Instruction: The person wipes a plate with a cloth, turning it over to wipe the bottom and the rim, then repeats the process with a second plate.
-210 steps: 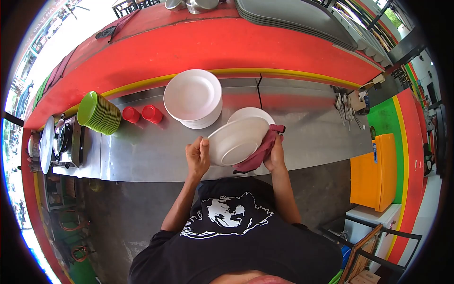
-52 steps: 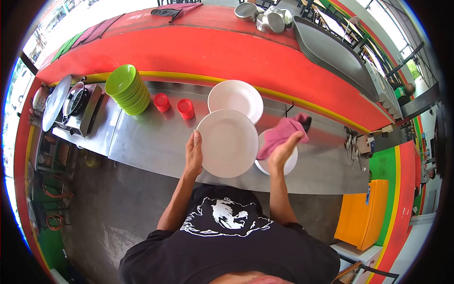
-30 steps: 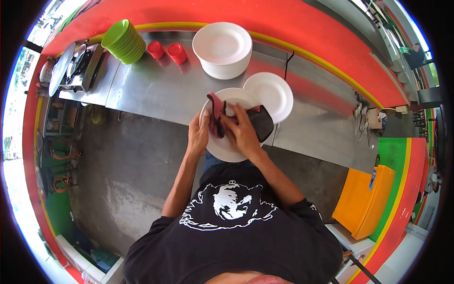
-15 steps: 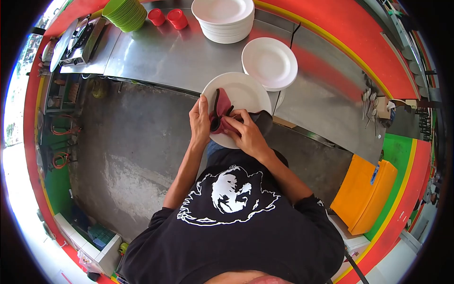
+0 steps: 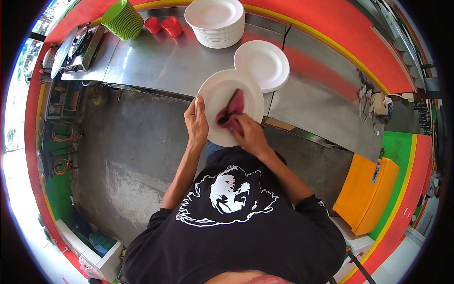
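Observation:
A white plate [image 5: 215, 97] is held up in front of my body, tilted, near the counter's front edge. My left hand [image 5: 196, 124] grips its left rim, thumb on the upper face and the fingers hidden behind. On the plate's face lies a dark pink cloth [image 5: 236, 103], bunched and folded. My right hand [image 5: 250, 135] pinches this cloth against the lower right of the plate. Just beyond, other white plates [image 5: 262, 64] lie on the steel counter.
The steel counter [image 5: 156, 61] carries a tall stack of white plates [image 5: 215, 16], green plates [image 5: 122, 20], red cups [image 5: 172, 26] and, at right, spoons [image 5: 366, 102]. A stove [image 5: 85, 47] stands at far left, an orange container [image 5: 364, 194] at lower right.
The cloth has shifted on the plate and its dark part at the right no longer shows. My right hand has moved slightly right and down. The counter items sit slightly further left in view.

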{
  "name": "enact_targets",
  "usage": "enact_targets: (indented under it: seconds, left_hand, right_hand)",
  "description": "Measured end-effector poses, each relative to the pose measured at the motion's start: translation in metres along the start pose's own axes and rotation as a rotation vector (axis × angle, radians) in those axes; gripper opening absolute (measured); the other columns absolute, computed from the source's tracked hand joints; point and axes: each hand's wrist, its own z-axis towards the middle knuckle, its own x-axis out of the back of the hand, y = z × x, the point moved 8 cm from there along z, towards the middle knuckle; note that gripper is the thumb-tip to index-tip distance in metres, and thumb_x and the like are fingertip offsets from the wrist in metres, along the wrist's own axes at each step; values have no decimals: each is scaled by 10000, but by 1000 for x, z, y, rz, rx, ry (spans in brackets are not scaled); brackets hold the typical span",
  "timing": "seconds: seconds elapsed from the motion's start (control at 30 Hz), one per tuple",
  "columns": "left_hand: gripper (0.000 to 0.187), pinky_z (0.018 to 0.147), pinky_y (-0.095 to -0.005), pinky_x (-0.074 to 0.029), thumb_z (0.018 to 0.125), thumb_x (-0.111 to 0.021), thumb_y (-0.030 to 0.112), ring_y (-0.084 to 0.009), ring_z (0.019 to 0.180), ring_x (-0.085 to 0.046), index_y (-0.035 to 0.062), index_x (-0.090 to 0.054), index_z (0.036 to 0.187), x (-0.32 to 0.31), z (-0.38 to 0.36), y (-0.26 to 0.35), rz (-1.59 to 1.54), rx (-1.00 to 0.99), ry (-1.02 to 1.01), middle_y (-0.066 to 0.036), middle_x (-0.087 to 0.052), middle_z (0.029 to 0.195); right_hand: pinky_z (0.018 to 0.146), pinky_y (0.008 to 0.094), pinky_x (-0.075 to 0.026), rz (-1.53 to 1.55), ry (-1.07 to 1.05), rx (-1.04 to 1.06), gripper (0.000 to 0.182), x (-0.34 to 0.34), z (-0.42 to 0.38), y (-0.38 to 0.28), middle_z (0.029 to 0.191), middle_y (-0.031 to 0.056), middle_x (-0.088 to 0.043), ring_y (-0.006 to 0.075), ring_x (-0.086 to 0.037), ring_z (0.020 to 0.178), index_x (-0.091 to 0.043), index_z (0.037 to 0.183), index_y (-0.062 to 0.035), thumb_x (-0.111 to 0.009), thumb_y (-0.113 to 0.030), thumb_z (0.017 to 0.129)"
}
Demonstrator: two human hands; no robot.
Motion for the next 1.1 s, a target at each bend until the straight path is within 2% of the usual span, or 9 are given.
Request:
enact_targets:
  seconds: [0.17, 0.33, 0.43, 0.47, 0.57, 0.7, 0.8, 0.93, 1.1]
  left_hand:
    - [459, 527, -214, -263, 1054, -509, 429, -12, 619, -336, 10, -696, 1043, -30, -2, -11, 1, 103, -152, 97, -422, 680]
    - [533, 704, -234, -448, 1059, -495, 431, -65, 811, -508, -57, -652, 1206, -42, -3, -15, 93, 89, -282, 4, -640, 890]
    - [537, 732, -228, -459, 1058, -495, 434, -71, 833, -530, -61, -655, 1194, -42, -4, -1, 65, 65, -205, -13, -660, 912]
    - [536, 737, -224, -464, 1058, -497, 430, -69, 841, -540, -65, -656, 1188, -37, -1, -3, 52, 42, -173, -23, -671, 918]
    - [530, 728, -224, -461, 1057, -502, 428, -71, 831, -540, -63, -662, 1178, -33, 4, 10, 0, 7, -73, -26, -672, 917]
    - [512, 594, -231, -367, 1058, -502, 424, -38, 699, -428, -51, -679, 1124, -35, 16, 0, 17, -42, -46, 50, -535, 748]
    - [501, 569, -238, -317, 1058, -503, 422, -35, 675, -362, -45, -682, 1091, -55, 3, 2, 53, 141, -129, 81, -443, 713]
    - [502, 569, -230, -308, 1056, -503, 430, -33, 679, -356, -33, -679, 1140, -69, 3, 3, 49, -53, -219, 89, -450, 715]
    - [520, 584, -240, -344, 1059, -493, 433, -46, 694, -387, -49, -669, 1145, -54, -2, 1, 169, 12, -208, 56, -506, 739]
  right_hand:
    - [824, 440, -507, 156, 45, 54, 386, -8, 17, -8, 971, 188, -634, 382, -633, 950, -569, 1174, -17, -699, -58, 813]
    - [830, 457, -494, -88, 285, -3, 372, 27, 35, 18, 989, 189, -641, 400, -622, 951, -568, 1151, -16, -678, -25, 796]
    - [825, 470, -484, -167, 309, -41, 359, 42, 27, 30, 987, 189, -645, 406, -617, 946, -572, 1152, -20, -670, -47, 807]
    - [769, 463, -478, -225, 309, -36, 323, 44, 22, 31, 944, 171, -640, 391, -614, 850, -572, 1114, -32, -680, -92, 815]
    - [752, 480, -485, -159, 153, -151, 287, 31, 3, 46, 935, 184, -635, 405, -620, 839, -563, 1103, -29, -661, -127, 853]
    - [740, 479, -500, -23, 26, -27, 254, 16, 0, 8, 931, 197, -630, 407, -633, 856, -546, 1093, -31, -640, -160, 896]
    - [730, 460, -510, 63, -29, 5, 254, 4, 11, 0, 930, 192, -631, 399, -638, 874, -538, 1085, -39, -654, -156, 893]
    - [726, 462, -509, -42, 192, -28, 255, 18, 36, 14, 927, 190, -630, 399, -636, 866, -535, 1071, -34, -670, -101, 865]
    - [749, 465, -501, -196, 446, -52, 255, 43, 40, 41, 941, 177, -631, 386, -631, 883, -537, 1060, -30, -675, -67, 848]
